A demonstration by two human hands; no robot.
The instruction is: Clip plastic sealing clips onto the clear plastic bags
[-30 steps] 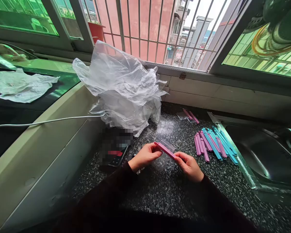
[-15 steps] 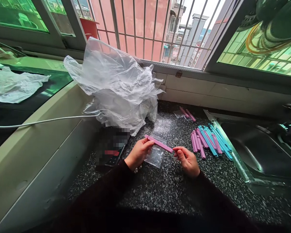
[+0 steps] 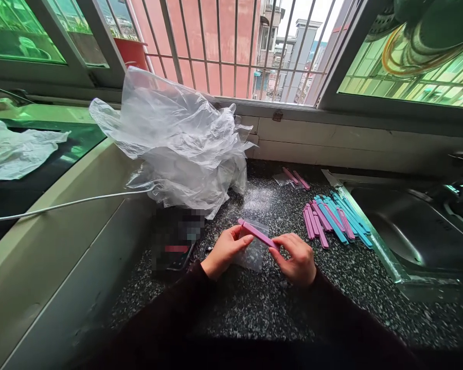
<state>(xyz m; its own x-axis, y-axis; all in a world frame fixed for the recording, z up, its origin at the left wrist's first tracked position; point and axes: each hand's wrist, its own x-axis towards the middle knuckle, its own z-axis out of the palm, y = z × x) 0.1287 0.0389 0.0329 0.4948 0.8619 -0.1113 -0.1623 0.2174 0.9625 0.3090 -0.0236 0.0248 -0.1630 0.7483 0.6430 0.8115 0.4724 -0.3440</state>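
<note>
A pink bag sealing clip (image 3: 257, 234) slants between my two hands above the counter. My left hand (image 3: 227, 249) pinches its far left end between thumb and fingers. The lower right end is gripped by my right hand (image 3: 296, 257), thumb below and fingers on top. A small clear plastic bag (image 3: 250, 255) shows on both sides of the clip; whether the clip is clamped on it I cannot tell. To the right lies a pile of pink clips (image 3: 315, 226) and blue clips (image 3: 334, 221), several of each.
Two pink clips (image 3: 295, 177) lie with small clear bags near the wall. A heap of crumpled plastic bags (image 3: 185, 139) stands at the back left, a phone (image 3: 181, 257) before it. A steel sink (image 3: 401, 226) is on the right. A white cable (image 3: 81, 199) crosses the left ledge.
My right hand had slid to the clip's tip with fingers loosely bent half a second ago; now it grips that end again. The clip has shifted slightly, and the camera view has drifted.
</note>
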